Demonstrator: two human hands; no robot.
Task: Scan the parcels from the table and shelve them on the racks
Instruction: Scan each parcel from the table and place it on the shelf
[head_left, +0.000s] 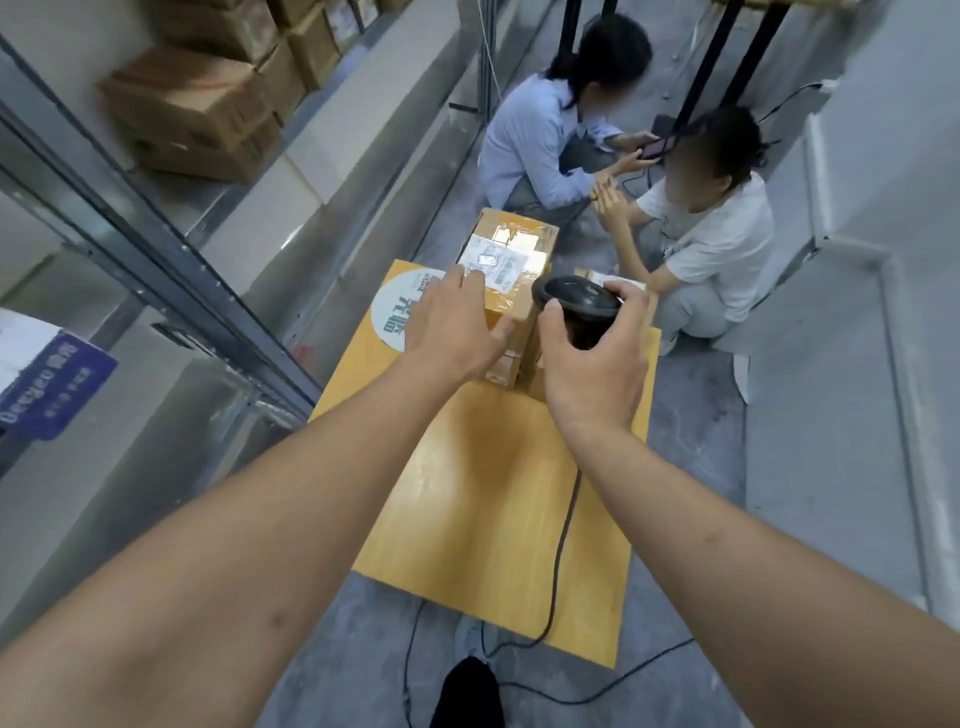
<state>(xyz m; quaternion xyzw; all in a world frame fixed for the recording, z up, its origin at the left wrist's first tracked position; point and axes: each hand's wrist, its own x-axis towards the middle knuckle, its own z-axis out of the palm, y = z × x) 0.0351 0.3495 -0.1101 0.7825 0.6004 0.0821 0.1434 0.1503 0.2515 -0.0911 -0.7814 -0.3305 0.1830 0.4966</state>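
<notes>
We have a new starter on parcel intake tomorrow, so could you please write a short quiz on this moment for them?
1. True or false: the right hand grips the barcode scanner.
2. The left hand rests on: A) the labelled cardboard parcel; B) the boxes on the rack; C) the floor.
3. Fill in: the scanner's cable trails across the yellow ____.

Key: 1 true; 2 A; 3 table.
</notes>
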